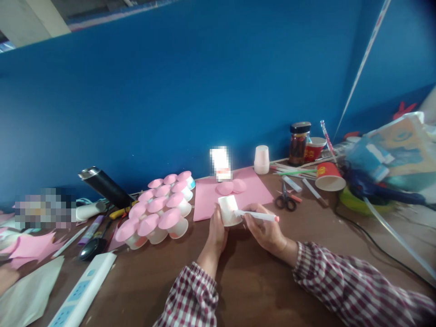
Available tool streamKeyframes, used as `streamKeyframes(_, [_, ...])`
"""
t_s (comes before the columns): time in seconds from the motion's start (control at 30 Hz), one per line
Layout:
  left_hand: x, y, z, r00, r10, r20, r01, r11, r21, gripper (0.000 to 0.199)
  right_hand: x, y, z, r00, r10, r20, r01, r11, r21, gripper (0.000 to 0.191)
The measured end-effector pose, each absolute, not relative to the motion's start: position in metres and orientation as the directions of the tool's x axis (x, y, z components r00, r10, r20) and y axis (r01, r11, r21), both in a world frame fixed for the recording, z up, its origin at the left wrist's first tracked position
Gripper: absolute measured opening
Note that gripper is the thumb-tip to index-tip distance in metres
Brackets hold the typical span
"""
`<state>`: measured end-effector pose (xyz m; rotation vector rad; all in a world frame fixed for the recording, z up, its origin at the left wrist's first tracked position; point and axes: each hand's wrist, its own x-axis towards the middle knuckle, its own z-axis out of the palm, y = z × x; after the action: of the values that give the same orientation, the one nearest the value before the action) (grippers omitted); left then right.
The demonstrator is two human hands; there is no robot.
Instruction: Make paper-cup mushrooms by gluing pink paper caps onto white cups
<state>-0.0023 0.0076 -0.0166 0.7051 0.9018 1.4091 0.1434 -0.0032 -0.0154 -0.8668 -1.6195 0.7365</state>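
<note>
White paper cup (pixel 228 214), slightly tilted, is held in the left hand's (pixel 216 231) fingers above the bench (pixel 252 290), by the pink sheet's (pixel 205 200) near edge, probably to steady its wall for the pen. The right hand's (pixel 267 234) fingers close narrowly round that felt-tip pen (pixel 259 215) (pink at its back end), pointed at the cup's side. Its surface looks pale; any marks are too blurred to tell.

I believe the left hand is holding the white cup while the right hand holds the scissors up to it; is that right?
Not quite: the head view shows the right hand holding a marker up to the cup, not the scissors, which lie on the table. The left hand is indeed holding the white cup.
</note>
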Motion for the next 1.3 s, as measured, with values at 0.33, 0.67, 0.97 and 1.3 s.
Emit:
streamKeyframes(0.33, [-0.003,0.008,-0.016,-0.056,0.992,-0.110,-0.523,0.065,0.850,0.050,0.144,-0.001,-0.019,-0.138,0.845,0.517,0.158,0.534,-0.831,0.010])
streamKeyframes(0.67, [-0.002,0.008,-0.016,-0.040,0.996,-0.081,-0.511,0.050,0.858,0.048,0.144,0.000,-0.025,-0.114,0.853,0.510,0.143,0.522,-0.841,0.013])
streamKeyframes(0.97, [-0.003,0.007,-0.016,-0.033,0.997,-0.074,-0.447,0.051,0.893,0.052,0.142,0.002,-0.024,-0.056,0.848,0.528,0.160,0.529,-0.833,0.010])
streamKeyframes(1.3, [0.002,0.006,-0.007,-0.072,0.979,-0.193,-0.536,0.125,0.835,0.048,0.143,-0.007,-0.008,-0.123,0.748,0.653,0.308,0.654,-0.691,0.009])
